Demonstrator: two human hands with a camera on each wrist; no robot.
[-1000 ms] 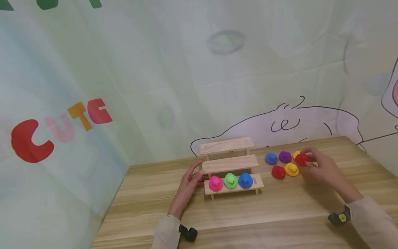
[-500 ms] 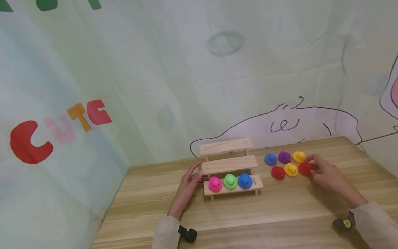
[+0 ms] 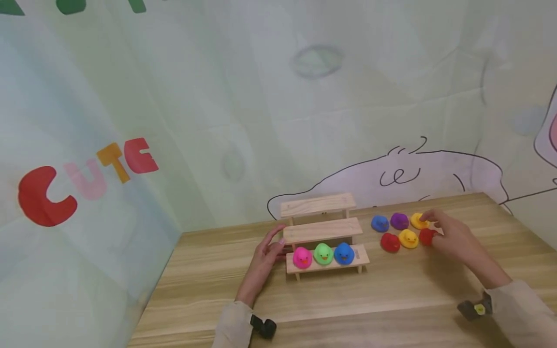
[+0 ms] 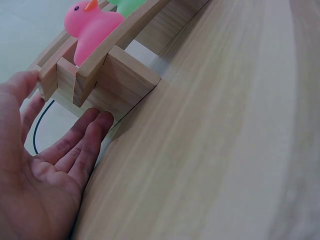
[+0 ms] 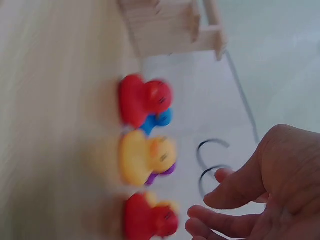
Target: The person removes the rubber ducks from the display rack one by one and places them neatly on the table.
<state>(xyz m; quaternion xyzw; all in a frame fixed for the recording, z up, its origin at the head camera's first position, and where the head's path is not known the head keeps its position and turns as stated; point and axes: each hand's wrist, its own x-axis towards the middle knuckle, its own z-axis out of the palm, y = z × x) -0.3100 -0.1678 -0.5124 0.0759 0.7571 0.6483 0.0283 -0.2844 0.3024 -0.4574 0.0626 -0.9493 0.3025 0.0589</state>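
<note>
My left hand (image 3: 263, 256) touches the left end of a three-step wooden stand (image 3: 322, 231), thumb and fingers beside it. On its lowest step sit a pink duck (image 3: 302, 258), a green duck (image 3: 324, 254) and a blue duck (image 3: 344, 253). Over the right-hand red duck (image 3: 427, 236) is my right hand (image 3: 454, 239), holding nothing; in the right wrist view its fingers (image 5: 220, 220) are apart from that duck (image 5: 150, 217). Close by are a yellow duck (image 3: 419, 221) behind and another yellow duck (image 3: 408, 239) to the left.
Further left in the group lie a red duck (image 3: 390, 242), a smaller blue duck (image 3: 380, 223) and a purple duck (image 3: 399, 221). The wooden table (image 3: 209, 285) meets a printed cloth backdrop (image 3: 243, 145) behind the stand.
The right hand has set the red duck down at the right end of the front row, let go and shifted slightly up and back. My left hand stays at the stand.
</note>
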